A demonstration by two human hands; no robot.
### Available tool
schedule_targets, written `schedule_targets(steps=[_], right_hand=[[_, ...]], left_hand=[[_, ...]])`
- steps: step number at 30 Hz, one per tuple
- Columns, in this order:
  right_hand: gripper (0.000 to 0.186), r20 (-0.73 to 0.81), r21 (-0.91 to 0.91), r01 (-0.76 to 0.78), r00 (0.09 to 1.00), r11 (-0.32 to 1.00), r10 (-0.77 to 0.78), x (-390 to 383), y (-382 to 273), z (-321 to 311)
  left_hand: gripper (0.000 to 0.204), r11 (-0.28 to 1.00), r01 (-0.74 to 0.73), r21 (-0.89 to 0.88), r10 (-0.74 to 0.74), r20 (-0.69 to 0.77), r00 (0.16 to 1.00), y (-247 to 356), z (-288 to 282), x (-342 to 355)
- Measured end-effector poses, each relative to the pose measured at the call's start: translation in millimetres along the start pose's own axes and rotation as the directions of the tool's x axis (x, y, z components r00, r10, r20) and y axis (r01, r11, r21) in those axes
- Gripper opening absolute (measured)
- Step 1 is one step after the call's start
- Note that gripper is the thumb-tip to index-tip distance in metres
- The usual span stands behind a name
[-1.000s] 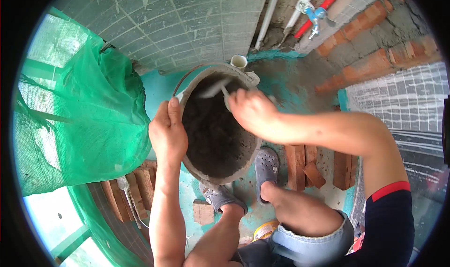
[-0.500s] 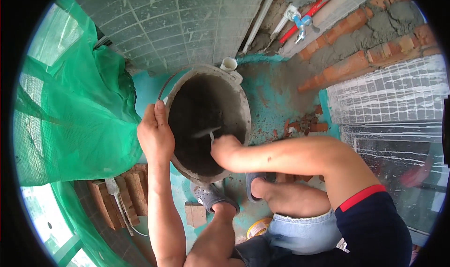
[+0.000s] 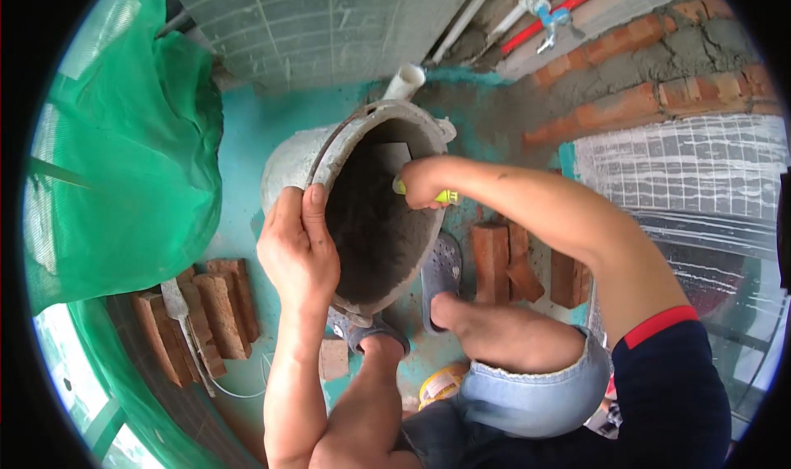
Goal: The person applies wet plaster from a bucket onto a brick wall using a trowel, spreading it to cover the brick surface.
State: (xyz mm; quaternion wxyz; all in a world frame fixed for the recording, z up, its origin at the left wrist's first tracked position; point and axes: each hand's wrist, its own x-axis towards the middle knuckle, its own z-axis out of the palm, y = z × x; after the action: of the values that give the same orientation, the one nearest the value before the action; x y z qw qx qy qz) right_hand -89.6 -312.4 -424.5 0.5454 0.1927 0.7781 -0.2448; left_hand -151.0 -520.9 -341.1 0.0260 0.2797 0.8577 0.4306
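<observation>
Right hand with trowel has risen from bucket bottom to rim.

1. Floor: teal coating, patchy, smeared grey near the brickwork.
2. Far wall: grey render scored into a square grid.
3. Right: brick wall, red brick, thick rough mortar joints, unplastered.
4. Below it: white wire mesh fixed over a grey surface.
5. Pipework at top: white pipe running diagonally, red pipe with a valve beside it; white pipe stub standing out of the floor.
6. Left: green netting, bunched, daylight coming through it.
7. Loose bricks stacked lower left, more bricks right of centre.
8. Bright, even daylight.
</observation>
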Motion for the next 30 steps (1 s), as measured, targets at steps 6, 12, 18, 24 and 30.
schedule_targets(steps=[6,12,18,24,30], right_hand=[[0.011,0.153,0.599,0.056,0.971,0.799,-0.183,6,14,59],[0.016,-0.11,-0.003,0.139,0.984,0.99,-0.139,-26,-48,100],[0.018,-0.334,-0.457,0.223,0.854,0.861,-0.399,-96,-21,66],[0.024,-0.44,-0.294,-0.027,0.891,0.956,-0.11,-81,25,-1],[0.016,0.148,0.51,-0.005,0.986,0.86,-0.081,-39,3,57]], left_hand=[[0.035,0.994,0.052,-0.092,-0.052,0.003,0.999,-16,0,-7],[0.04,0.99,0.048,-0.132,-0.056,-0.057,0.997,-6,10,4],[0.04,0.995,0.091,-0.04,-0.094,-0.105,0.99,-10,6,10],[0.041,0.99,0.113,-0.085,-0.119,-0.068,0.991,-6,7,13],[0.037,0.984,0.06,-0.171,-0.072,-0.066,0.995,-15,4,-1]])
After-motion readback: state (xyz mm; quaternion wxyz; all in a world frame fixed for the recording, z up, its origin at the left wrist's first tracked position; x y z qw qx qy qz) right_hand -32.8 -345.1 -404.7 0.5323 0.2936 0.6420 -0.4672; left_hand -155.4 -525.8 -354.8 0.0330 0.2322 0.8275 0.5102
